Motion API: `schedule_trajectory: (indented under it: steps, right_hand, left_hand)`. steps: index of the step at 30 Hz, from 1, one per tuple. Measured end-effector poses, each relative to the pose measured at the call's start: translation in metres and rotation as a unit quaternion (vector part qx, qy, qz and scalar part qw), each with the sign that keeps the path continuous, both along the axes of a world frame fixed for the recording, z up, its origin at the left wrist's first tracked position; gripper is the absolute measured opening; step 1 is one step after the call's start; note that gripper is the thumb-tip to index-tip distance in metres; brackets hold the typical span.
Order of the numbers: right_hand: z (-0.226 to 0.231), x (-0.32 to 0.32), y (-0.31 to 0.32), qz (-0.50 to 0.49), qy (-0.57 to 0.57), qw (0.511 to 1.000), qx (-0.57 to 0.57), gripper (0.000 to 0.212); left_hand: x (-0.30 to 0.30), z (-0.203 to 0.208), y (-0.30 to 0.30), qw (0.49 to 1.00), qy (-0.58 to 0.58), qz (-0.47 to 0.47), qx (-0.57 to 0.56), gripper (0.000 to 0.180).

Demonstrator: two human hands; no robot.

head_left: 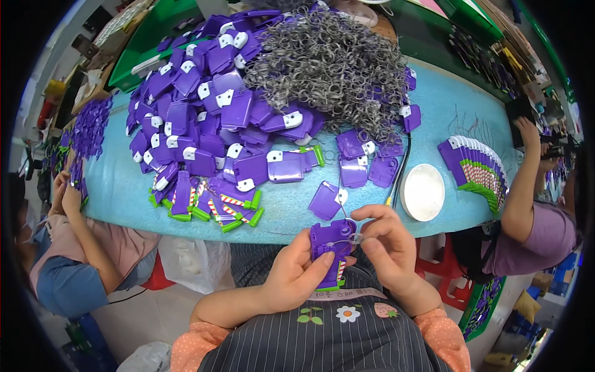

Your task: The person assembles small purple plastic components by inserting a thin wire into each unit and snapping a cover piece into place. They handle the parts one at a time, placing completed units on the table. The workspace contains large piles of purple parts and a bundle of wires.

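My left hand (pixel 296 268) grips a purple plastic case half (pixel 321 234), held upright with its hollow inner side up. A green end and a red-and-white striped strip show at the bottom of the case. At the case's top right, my right hand (pixel 392 251) pinches a thin grey wire loop (pixel 356 238) between thumb and fingertips. Part of the wire lies across the inside of the case. Just beyond my hands, a purple case with a white corner (pixel 327 199) lies on the blue table mat (pixel 282 208).
A heap of purple cases (pixel 204 111) and a tangled pile of grey wire coils (pixel 328 68) cover the far table. At right stand a white bowl (pixel 423 193), a black cable (pixel 407 155) and a fanned row of finished-looking purple cases (pixel 476 166). People work at both sides.
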State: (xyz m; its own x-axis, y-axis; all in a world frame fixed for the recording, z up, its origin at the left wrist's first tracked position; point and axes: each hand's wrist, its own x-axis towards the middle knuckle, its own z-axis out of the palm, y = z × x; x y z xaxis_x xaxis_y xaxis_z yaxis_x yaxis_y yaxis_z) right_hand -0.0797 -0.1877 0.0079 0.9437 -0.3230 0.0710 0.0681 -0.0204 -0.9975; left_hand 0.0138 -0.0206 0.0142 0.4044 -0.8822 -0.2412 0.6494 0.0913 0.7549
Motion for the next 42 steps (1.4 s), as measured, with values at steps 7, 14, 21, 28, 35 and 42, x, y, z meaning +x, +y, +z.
schedule_trajectory:
  steps: [7,14,21,28,35,42]
  right_hand:
    - [-0.009,-0.010,0.003,0.048,0.052,0.988,0.137,0.008]
    - [0.023,-0.005,-0.034,0.167,0.200,0.953,0.153,0.015]
    - [-0.009,0.012,-0.026,0.193,0.191,0.942,0.197,0.024]
    - [-0.038,0.045,0.010,-0.082,0.095,0.851,-0.510,0.042]
    - [-0.010,-0.006,-0.001,0.002,0.156,0.978,0.141,0.018]
    - [-0.022,-0.002,0.013,0.109,0.136,0.974,0.143,0.023]
  left_hand:
    - [-0.008,-0.010,0.007,0.997,-0.070,-0.029,0.035,0.033]
    - [0.000,-0.011,0.009,0.954,-0.207,-0.203,0.080,0.032]
    - [-0.002,-0.019,0.028,0.992,-0.032,-0.111,-0.052,0.031]
    - [-0.006,-0.026,0.044,0.994,0.076,0.012,0.081,0.044]
    - [-0.013,-0.039,0.038,0.997,0.045,-0.019,0.065,0.050]
    - [-0.017,-0.027,0.028,0.995,0.027,-0.072,0.070,0.052]
